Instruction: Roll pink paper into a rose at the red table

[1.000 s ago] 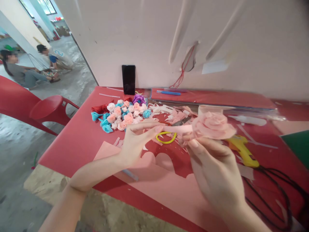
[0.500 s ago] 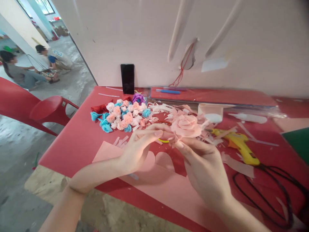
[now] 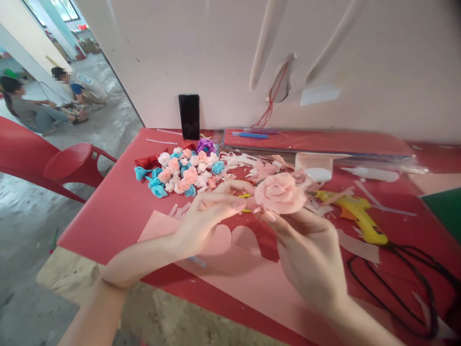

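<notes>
A pink paper rose (image 3: 280,193) is held above the red table (image 3: 108,211), between both hands. My right hand (image 3: 309,250) grips it from below with thumb and fingers. My left hand (image 3: 209,214) pinches its left edge with the fingertips. Under the hands lies a pink paper sheet (image 3: 245,274) with scalloped cut-outs. A yellow ring (image 3: 247,202) shows partly behind my left fingers.
A pile of small paper roses (image 3: 180,173) in pink, white, blue and purple lies at the left. A yellow glue gun (image 3: 360,216) with a black cord (image 3: 403,283) lies at the right. Paper scraps, a white cup (image 3: 315,167), a black phone (image 3: 189,116) against the wall, a red chair (image 3: 54,163). Two people sit far left.
The rose moved left toward my left hand, and the loose pink strip that stretched between the hands is no longer seen. My left fingers now touch the rose's edge.
</notes>
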The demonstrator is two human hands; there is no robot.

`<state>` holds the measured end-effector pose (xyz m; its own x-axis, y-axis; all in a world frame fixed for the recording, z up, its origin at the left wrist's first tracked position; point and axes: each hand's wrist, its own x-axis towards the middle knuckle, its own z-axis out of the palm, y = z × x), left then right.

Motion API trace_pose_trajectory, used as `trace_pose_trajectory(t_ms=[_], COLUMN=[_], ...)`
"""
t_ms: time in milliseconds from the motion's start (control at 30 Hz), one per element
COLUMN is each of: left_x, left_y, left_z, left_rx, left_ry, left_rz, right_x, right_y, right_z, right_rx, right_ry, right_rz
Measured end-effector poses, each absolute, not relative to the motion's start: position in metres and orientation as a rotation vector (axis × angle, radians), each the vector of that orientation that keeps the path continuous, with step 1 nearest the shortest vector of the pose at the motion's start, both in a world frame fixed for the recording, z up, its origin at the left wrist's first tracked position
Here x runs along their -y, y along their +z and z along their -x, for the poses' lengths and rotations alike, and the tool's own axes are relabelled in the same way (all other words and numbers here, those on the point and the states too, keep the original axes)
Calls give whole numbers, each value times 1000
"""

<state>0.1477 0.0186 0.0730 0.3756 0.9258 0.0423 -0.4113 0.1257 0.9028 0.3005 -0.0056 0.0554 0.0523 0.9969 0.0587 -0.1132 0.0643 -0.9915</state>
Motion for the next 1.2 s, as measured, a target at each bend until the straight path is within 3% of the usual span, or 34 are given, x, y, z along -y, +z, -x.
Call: trace_pose_trajectory(t_ms=[467,767,1200], left_x=[-11,-19,-21], left_y=[71,76,79], left_z=[-150,-153,-157], left_rx=[-584,-632,-659], left_ry=[1052,1119,1094], left_rz=[-1022,-1019,-958], right_x=[2,4,7], right_y=[63,68,67], right_z=[-298,-296,-296], right_rx=[856,860,883], right_ry=[1208,1555,1559], right_rz=[1081,994,1034])
